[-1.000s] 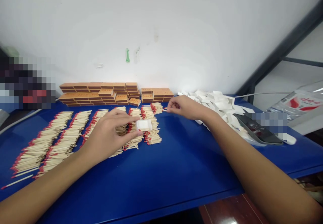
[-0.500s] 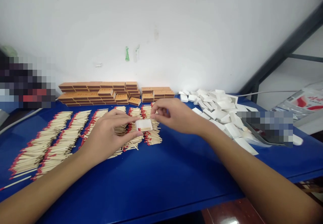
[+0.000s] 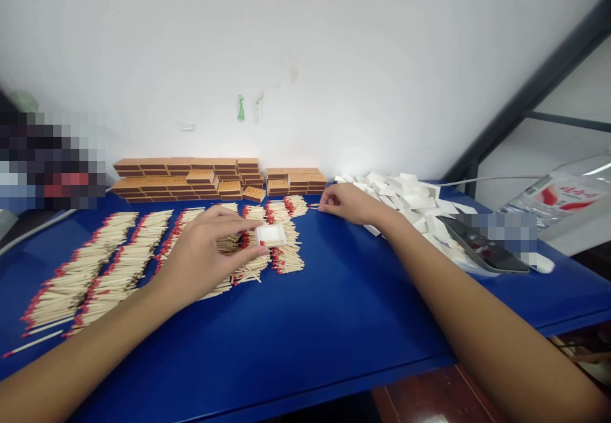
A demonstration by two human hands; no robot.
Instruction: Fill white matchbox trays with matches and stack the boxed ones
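Observation:
Between the thumb and fingers of my left hand (image 3: 210, 245) is a small white matchbox tray (image 3: 271, 235). It is tilted open side up, with a few matches lying along its near edge. My right hand (image 3: 351, 203) is closed in a pinch to the right of the match rows, near the white trays. A match (image 3: 313, 206) pokes out to the left from its fingertips. Below and behind the tray lie red-tipped matches (image 3: 286, 261) in a long row, and a small separate bunch (image 3: 296, 205) sits at its far end. My left hand hides part of the middle rows.
More match rows (image 3: 119, 264) cover the left of the blue table (image 3: 286, 353). Orange matchboxes (image 3: 176, 184) are stacked along the wall. At right are a heap of white trays (image 3: 410, 194), a phone (image 3: 482, 245) and a plastic package (image 3: 568, 194).
My right hand has moved right and away from the tray, towards the white heap, and a match now shows at its fingertips. The left hand keeps the tray, now tipped more towards me.

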